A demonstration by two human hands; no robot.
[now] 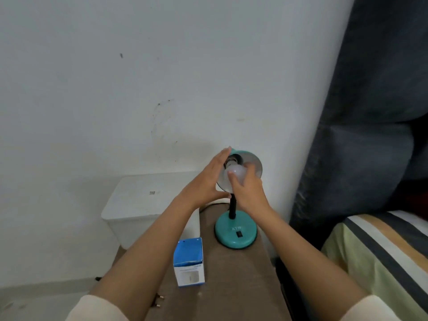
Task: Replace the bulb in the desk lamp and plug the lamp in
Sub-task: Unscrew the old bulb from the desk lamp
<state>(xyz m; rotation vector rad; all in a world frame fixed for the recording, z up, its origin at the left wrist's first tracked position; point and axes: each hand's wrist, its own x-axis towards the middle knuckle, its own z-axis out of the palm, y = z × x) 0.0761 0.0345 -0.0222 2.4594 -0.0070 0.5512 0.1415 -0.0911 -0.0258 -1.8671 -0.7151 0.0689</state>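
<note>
Bulb (236, 173), white and rounded, sits at the mouth of the teal desk lamp's shade (253, 166), just in front of the dark socket (234, 159); whether its base is seated in the socket cannot be told. Pale raised letters on the teal lamp base (235, 231) look like "ATN", though they are blurred, and a small black switch (239, 233) sits just below them. A blue and white box (189, 262) stands upright on the brown worktop (231, 274), near the base and to its left; the printing on its white lower half is too small to read.

From the right, the right hand (249, 189) reaches up with its fingers (232, 176) wrapped around the bulb, the thumb across the front of it. The left hand (206, 181) is spread flat, fingers straight and together, laid along the left rim of the shade, with the thumb stretched out beneath toward the black neck (232, 207). Both forearms are bare, with pale sleeves at the bottom edge of the view.

A two-pin plug (157, 301) lies on the worktop's near left edge, well apart from the lamp. A white bin (143, 205) stands beyond the worktop, and a striped bed (382, 246) lies to the right.
</note>
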